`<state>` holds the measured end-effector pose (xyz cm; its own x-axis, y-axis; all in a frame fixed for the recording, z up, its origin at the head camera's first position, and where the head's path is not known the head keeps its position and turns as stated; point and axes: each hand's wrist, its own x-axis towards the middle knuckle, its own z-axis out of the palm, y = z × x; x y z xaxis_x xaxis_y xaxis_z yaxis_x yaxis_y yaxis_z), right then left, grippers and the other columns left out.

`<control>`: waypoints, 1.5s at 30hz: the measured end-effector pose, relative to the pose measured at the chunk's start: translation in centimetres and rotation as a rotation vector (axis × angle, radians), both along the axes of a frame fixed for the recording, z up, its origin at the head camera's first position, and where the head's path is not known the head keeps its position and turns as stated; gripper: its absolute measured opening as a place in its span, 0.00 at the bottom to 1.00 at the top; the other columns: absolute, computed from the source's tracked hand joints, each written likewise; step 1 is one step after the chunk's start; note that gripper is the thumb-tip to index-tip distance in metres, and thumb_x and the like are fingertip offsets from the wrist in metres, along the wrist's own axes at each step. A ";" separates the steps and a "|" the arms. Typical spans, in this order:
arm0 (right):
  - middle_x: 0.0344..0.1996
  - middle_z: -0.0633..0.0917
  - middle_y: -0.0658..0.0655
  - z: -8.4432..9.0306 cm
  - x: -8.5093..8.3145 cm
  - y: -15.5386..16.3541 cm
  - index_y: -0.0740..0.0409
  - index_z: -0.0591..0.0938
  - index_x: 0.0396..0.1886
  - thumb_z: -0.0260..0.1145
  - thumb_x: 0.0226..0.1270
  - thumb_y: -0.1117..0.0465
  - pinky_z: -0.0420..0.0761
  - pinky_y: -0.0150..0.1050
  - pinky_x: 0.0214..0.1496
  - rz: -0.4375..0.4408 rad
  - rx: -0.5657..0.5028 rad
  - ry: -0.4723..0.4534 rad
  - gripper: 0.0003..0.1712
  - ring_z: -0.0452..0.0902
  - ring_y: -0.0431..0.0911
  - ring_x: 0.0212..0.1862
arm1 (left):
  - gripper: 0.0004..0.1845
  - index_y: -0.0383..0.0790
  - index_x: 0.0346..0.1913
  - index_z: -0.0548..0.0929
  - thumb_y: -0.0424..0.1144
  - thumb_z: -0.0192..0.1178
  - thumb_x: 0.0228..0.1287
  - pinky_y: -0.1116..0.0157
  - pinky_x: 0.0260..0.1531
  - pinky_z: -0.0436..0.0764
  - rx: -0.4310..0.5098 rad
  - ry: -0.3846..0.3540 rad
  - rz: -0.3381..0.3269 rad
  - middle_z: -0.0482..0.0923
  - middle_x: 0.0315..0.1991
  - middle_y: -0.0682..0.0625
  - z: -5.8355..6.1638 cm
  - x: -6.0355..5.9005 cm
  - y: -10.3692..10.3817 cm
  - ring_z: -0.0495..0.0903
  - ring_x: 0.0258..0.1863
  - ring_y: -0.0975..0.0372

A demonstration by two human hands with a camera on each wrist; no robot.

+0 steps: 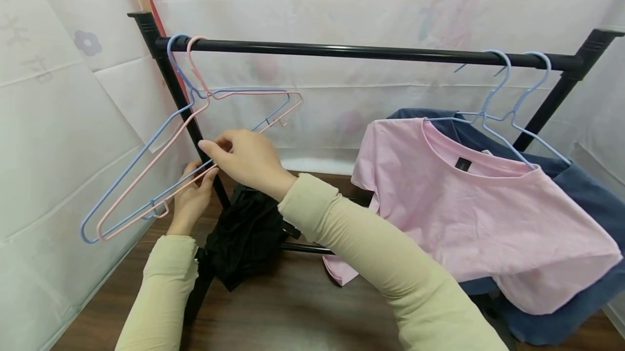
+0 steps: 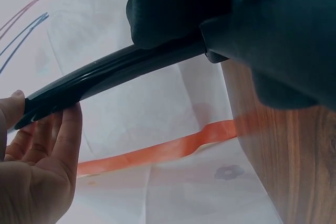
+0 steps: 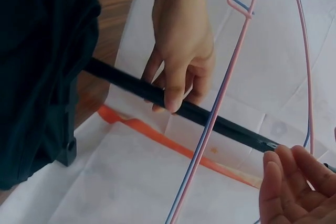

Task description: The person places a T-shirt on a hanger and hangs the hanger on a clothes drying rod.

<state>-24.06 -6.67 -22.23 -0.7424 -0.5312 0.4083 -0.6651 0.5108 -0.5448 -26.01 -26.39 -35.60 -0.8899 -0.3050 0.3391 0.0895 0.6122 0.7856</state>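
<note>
My left hand (image 1: 190,202) grips the black side post (image 1: 172,82) of a clothes rack, thumb on one side and fingers on the other. Higher up, my right hand (image 1: 254,158) is beside the same post with loosely bent fingers. In the right wrist view its fingertips (image 3: 283,156) overlap the post; whether they touch it I cannot tell. A blue hanger (image 1: 179,71) and a pink hanger (image 1: 196,71) hang at the left end of the top rail (image 1: 312,49). Their lower bars cross the post between my hands.
A pink T-shirt (image 1: 469,210) and a dark blue garment (image 1: 593,204) hang on blue hangers at the right. Black cloth (image 1: 246,242) bunches low by the post, above a brown wooden surface (image 1: 293,297). White printed sheets (image 1: 332,14) stand behind and left.
</note>
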 end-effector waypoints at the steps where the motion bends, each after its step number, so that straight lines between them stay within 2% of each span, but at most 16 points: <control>1: 0.40 0.87 0.43 0.1 0.0 -0.3 0.47 0.86 0.48 0.53 0.74 0.39 0.76 0.27 0.41 -0.008 0.001 -0.029 0.23 0.80 0.35 0.42 | 0.30 0.42 0.65 0.68 0.60 0.48 0.72 0.63 0.39 0.67 0.003 -0.002 -0.002 0.71 0.49 0.43 0.0 0.0 0.0 0.68 0.44 0.56; 3: 0.40 0.87 0.42 0.3 -0.1 -0.8 0.46 0.86 0.47 0.53 0.73 0.37 0.76 0.27 0.39 -0.021 -0.005 -0.091 0.24 0.80 0.34 0.40 | 0.29 0.42 0.64 0.69 0.60 0.49 0.72 0.64 0.39 0.66 0.010 0.004 -0.001 0.71 0.48 0.44 0.1 0.0 0.1 0.68 0.43 0.56; 6: 0.35 0.87 0.44 0.7 -0.3 -1.4 0.47 0.87 0.40 0.52 0.73 0.36 0.76 0.30 0.34 -0.023 -0.033 -0.162 0.26 0.79 0.37 0.34 | 0.28 0.42 0.63 0.70 0.59 0.50 0.72 0.65 0.39 0.66 0.025 0.010 0.006 0.71 0.47 0.46 0.1 0.0 0.2 0.67 0.42 0.58; 11: 0.28 0.82 0.48 1.1 -0.6 -2.0 0.49 0.85 0.32 0.54 0.72 0.36 0.74 0.31 0.35 -0.011 -0.150 -0.285 0.25 0.77 0.39 0.36 | 0.28 0.41 0.64 0.71 0.57 0.52 0.72 0.68 0.40 0.66 0.029 0.025 0.023 0.73 0.47 0.46 0.1 -0.1 0.3 0.68 0.43 0.59; 14: 0.29 0.83 0.48 1.1 -0.8 -2.2 0.50 0.86 0.35 0.56 0.72 0.38 0.74 0.30 0.37 0.005 -0.216 -0.354 0.23 0.78 0.38 0.36 | 0.28 0.42 0.64 0.71 0.58 0.52 0.71 0.68 0.40 0.66 0.022 0.026 0.026 0.74 0.49 0.45 0.0 -0.1 0.3 0.69 0.43 0.59; 20: 0.46 0.86 0.47 1.0 -0.8 -2.8 0.49 0.86 0.50 0.59 0.71 0.40 0.78 0.30 0.39 0.010 -0.289 -0.445 0.22 0.82 0.37 0.37 | 0.31 0.41 0.66 0.69 0.59 0.50 0.71 0.67 0.40 0.67 0.016 0.011 0.014 0.73 0.50 0.43 0.1 0.0 0.2 0.69 0.43 0.57; 24: 0.48 0.87 0.48 0.9 -1.0 -3.2 0.49 0.84 0.55 0.60 0.71 0.43 0.81 0.32 0.40 0.047 -0.372 -0.499 0.22 0.84 0.37 0.37 | 0.31 0.41 0.65 0.69 0.60 0.50 0.71 0.67 0.40 0.67 0.019 0.011 0.009 0.73 0.49 0.44 0.1 -0.1 0.2 0.69 0.43 0.58; 28: 0.48 0.87 0.50 0.7 -1.2 -3.6 0.50 0.82 0.58 0.62 0.71 0.48 0.84 0.36 0.42 0.112 -0.471 -0.588 0.21 0.86 0.39 0.39 | 0.32 0.42 0.68 0.67 0.60 0.49 0.71 0.66 0.42 0.67 0.036 -0.003 0.000 0.73 0.52 0.44 0.0 -0.1 0.1 0.70 0.47 0.57; 35: 0.54 0.85 0.48 0.6 -1.1 -4.3 0.50 0.82 0.58 0.64 0.70 0.51 0.84 0.37 0.48 0.169 -0.548 -0.732 0.19 0.87 0.41 0.42 | 0.26 0.46 0.62 0.71 0.59 0.50 0.72 0.62 0.41 0.67 0.032 0.016 0.007 0.72 0.50 0.45 0.0 0.0 0.1 0.69 0.45 0.55; 41: 0.49 0.87 0.47 0.7 -0.9 -4.7 0.50 0.82 0.56 0.64 0.71 0.53 0.85 0.35 0.45 0.169 -0.590 -0.760 0.17 0.86 0.40 0.41 | 0.26 0.44 0.62 0.70 0.58 0.51 0.72 0.57 0.50 0.68 0.030 0.044 -0.029 0.73 0.57 0.41 0.0 0.1 0.1 0.71 0.54 0.51; 45: 0.47 0.87 0.47 0.8 -0.9 -4.7 0.51 0.82 0.57 0.63 0.71 0.54 0.85 0.36 0.46 0.185 -0.613 -0.772 0.17 0.86 0.40 0.40 | 0.26 0.39 0.61 0.71 0.56 0.51 0.72 0.57 0.48 0.68 0.002 0.061 -0.024 0.73 0.54 0.39 0.0 0.0 0.0 0.71 0.51 0.50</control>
<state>-24.99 -11.35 -21.41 -0.8467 -0.5242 0.0915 -0.0591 -0.0782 -0.9952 -26.05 -26.42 -35.65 -0.8748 -0.2845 0.3921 0.1516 0.6081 0.7793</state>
